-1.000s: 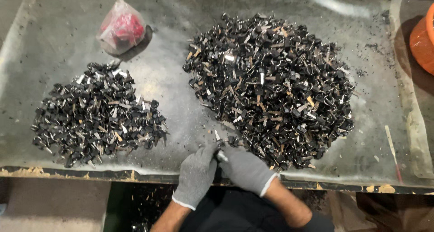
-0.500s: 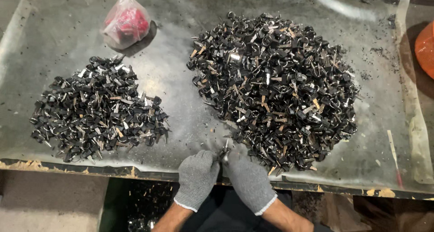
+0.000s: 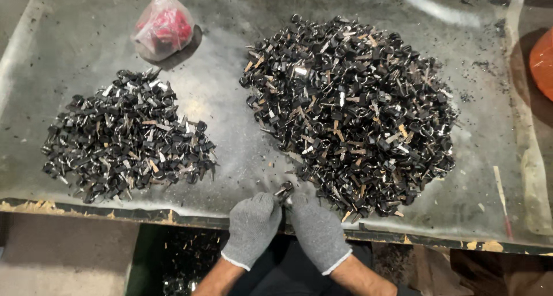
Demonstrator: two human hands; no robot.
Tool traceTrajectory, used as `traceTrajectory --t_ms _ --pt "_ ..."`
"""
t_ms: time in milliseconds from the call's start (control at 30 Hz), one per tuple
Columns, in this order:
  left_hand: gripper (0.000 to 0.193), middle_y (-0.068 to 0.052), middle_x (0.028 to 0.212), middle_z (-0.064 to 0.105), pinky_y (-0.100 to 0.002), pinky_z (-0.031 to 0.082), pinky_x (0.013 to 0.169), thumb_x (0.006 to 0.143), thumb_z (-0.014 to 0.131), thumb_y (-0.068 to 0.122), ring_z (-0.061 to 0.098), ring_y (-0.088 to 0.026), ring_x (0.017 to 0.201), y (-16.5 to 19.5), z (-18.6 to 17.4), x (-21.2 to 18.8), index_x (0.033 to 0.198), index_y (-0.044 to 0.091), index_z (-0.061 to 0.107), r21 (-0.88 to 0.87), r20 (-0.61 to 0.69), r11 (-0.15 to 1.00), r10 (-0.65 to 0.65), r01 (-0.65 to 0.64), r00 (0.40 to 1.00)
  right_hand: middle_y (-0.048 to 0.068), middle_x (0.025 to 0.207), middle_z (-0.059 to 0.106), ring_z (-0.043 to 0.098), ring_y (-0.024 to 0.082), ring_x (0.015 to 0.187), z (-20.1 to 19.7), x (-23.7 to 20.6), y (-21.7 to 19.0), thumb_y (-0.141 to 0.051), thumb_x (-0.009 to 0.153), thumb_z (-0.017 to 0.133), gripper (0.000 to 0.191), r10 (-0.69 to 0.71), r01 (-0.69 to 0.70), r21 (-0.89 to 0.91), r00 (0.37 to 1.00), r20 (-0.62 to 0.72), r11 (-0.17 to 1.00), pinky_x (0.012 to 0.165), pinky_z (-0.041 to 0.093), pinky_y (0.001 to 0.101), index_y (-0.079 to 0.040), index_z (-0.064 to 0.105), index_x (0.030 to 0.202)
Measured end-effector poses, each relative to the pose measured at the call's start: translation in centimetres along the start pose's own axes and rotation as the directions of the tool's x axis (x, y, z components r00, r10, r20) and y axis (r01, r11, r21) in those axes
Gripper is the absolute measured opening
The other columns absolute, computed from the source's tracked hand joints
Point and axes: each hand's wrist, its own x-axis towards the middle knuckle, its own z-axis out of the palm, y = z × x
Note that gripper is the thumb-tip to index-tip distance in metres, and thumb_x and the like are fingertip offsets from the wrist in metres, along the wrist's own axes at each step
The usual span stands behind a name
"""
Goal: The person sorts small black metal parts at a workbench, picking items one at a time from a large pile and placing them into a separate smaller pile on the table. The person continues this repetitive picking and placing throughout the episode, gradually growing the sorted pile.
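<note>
Both hands wear grey knit gloves & meet at the near edge of the desk. Left hand [image 3: 252, 227] is curled, fingertips pinched in toward the right hand [image 3: 318, 232], which is likewise closed; together they grip one small black metal clip-like part [image 3: 283, 190] w/ a looped end, poking up between the fingertips. How firm the hold is can't be told, since the gloves hide the contact.

Risks, as a judgement: the part is tiny & the gloves thick, so it could slip out & drop off the desk edge, which lies right under the hands; loose bits already lie in the dark gap below [image 3: 184, 261]. The hands also sit just beside the near rim of the big heap of black and tan small parts [image 3: 351, 108], so a wrist nudge could drag pieces off the edge or snag a glove on them.

The held part looks dark, glossy, w/ a ring or loop at top; detail is too small to read further.

Further out: a smaller heap of similar black parts [image 3: 127, 137] sits well apart to the left, a clear plastic bag with red contents [image 3: 162, 28] beyond it, all on the grey plastic-sheeted desk [image 3: 230, 88]. An orange object [image 3: 543, 59] shows at the right edge.
</note>
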Motion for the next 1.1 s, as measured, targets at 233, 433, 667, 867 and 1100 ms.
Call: traceTrajectory --t_ms 233,433,667,867,1100 --pt "0.016 -0.012 0.069 0.065 -0.048 0.052 0.056 0.087 0.075 0.021 0.067 -0.035 0.063 0.6 -1.5 0.5 0.083 0.009 0.066 0.108 0.169 0.989 -0.122 0.104 0.978 0.029 0.108 0.068 0.073 0.043 0.084 -2.1 2.9 2.0 -0.034 0.101 0.062 0.043 -0.069 -0.103 0.346 0.890 0.451 0.933 0.073 0.059 0.0532 0.001 0.050 0.123" --pt "0.015 -0.014 0.086 0.068 -0.045 0.055 0.067 0.087 0.074 0.020 0.070 -0.032 0.076 -0.3 -3.6 2.3 0.092 0.007 0.070 -0.123 0.147 0.977 -0.154 0.173 0.977 0.039 0.134 0.055 0.069 0.051 0.103 -1.1 -0.3 0.1 -0.031 0.085 0.069 0.064 -0.043 0.024 0.111 0.984 0.170 0.994 0.075 0.061 0.0531 0.000 0.045 0.136" --pt "0.027 -0.010 0.100 0.074 -0.044 0.055 0.083 0.083 0.076 0.012 0.072 -0.032 0.093 -0.9 -1.0 4.7 0.109 0.013 0.074 -0.219 0.204 0.975 0.019 0.026 0.979 0.043 0.138 0.053 0.070 0.047 0.109 1.2 0.2 0.7 -0.021 0.083 0.067 0.055 -0.173 0.180 -0.162 0.983 0.061 0.970 0.082 0.063 0.0454 0.003 0.045 0.128" --pt "0.045 -0.009 0.094 0.074 -0.046 0.055 0.079 0.083 0.077 0.015 0.071 -0.031 0.090 -0.9 -1.4 2.7 0.124 0.009 0.059 -0.111 0.199 0.966 -0.208 0.233 0.958 0.023 0.117 0.070 0.075 0.040 0.095 -1.1 -0.7 1.4 -0.032 0.102 0.056 0.058 0.198 -0.269 0.114 0.883 0.426 0.956 0.078 0.061 0.0483 -0.004 0.038 0.148" --pt "0.059 -0.015 0.090 0.070 -0.047 0.054 0.076 0.075 0.080 0.014 0.068 -0.037 0.086 -0.3 0.1 2.2 0.128 0.000 0.057 -0.033 -0.003 0.998 -0.048 0.047 0.999 0.029 0.124 0.065 0.069 0.051 0.101 -1.2 -0.3 0.8 -0.030 0.093 0.065 0.061 -0.091 0.092 0.120 0.996 -0.016 0.989 0.076 0.062 0.0513 -0.002 0.045 0.143"
